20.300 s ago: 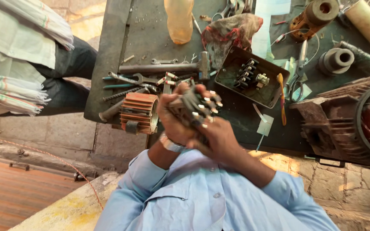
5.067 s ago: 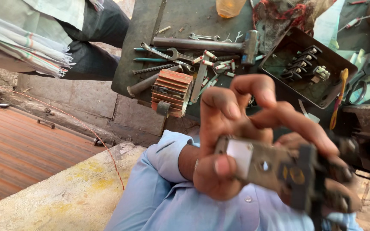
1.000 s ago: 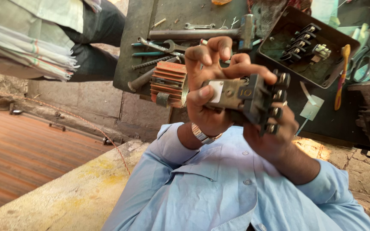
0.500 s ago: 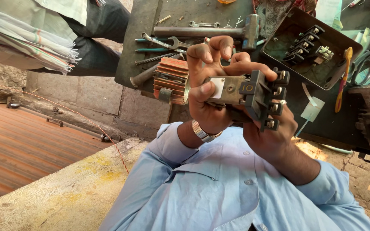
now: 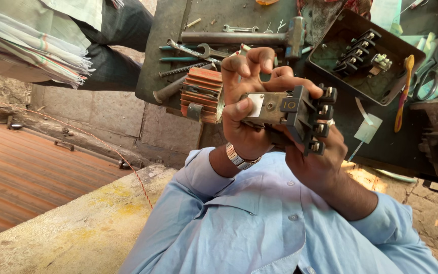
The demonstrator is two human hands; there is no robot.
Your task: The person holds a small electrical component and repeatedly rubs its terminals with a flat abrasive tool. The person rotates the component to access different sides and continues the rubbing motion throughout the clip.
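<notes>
Above lap: L hand + R hand fingers grasping contactor block, long axis horiz, terminals pointing right.

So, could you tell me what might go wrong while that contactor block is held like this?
1. The black contactor block is held in mid-air by the left hand and right hand, off the workbench; a slip could drop it to the stone floor.
2. Its terminal screws stick out near the fingers and could nick them.
3. The orange finned part overhangs the bench edge, and a bump might tip it off.
</notes>
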